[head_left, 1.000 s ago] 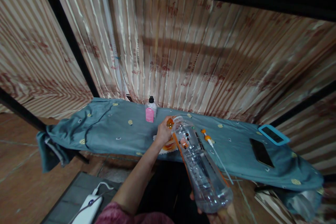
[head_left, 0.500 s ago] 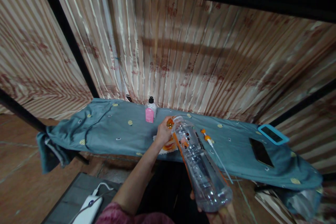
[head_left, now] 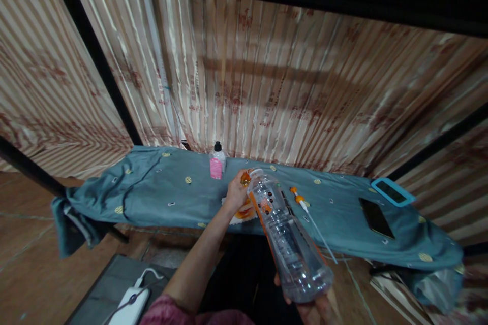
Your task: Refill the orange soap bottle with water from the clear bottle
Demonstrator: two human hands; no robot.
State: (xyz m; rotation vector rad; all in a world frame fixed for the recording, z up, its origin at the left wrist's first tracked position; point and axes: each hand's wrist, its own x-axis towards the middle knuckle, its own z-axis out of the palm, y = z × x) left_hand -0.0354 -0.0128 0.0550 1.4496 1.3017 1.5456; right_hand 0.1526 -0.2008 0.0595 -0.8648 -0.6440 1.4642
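My right hand [head_left: 314, 307] grips the base of a large clear plastic bottle [head_left: 287, 238], tilted so its open neck points away from me over the table. At that neck my left hand [head_left: 236, 194] is closed around a small orange object [head_left: 245, 179]; I cannot tell what it is. Beneath my left hand an orange and white item [head_left: 244, 213] lies on the blue-green cloth [head_left: 163, 193] covering the table.
A small pink-labelled bottle [head_left: 217, 162] with a black cap stands at the back. An orange-tipped syringe [head_left: 307, 210] lies right of the big bottle. A dark phone [head_left: 375, 218] and a blue-framed device [head_left: 392, 192] lie at the right. A white power bank [head_left: 129, 304] sits on the floor.
The view has drifted slightly; the bottle and both hands sit a little lower and to the left in the picture. Neither grip has changed.
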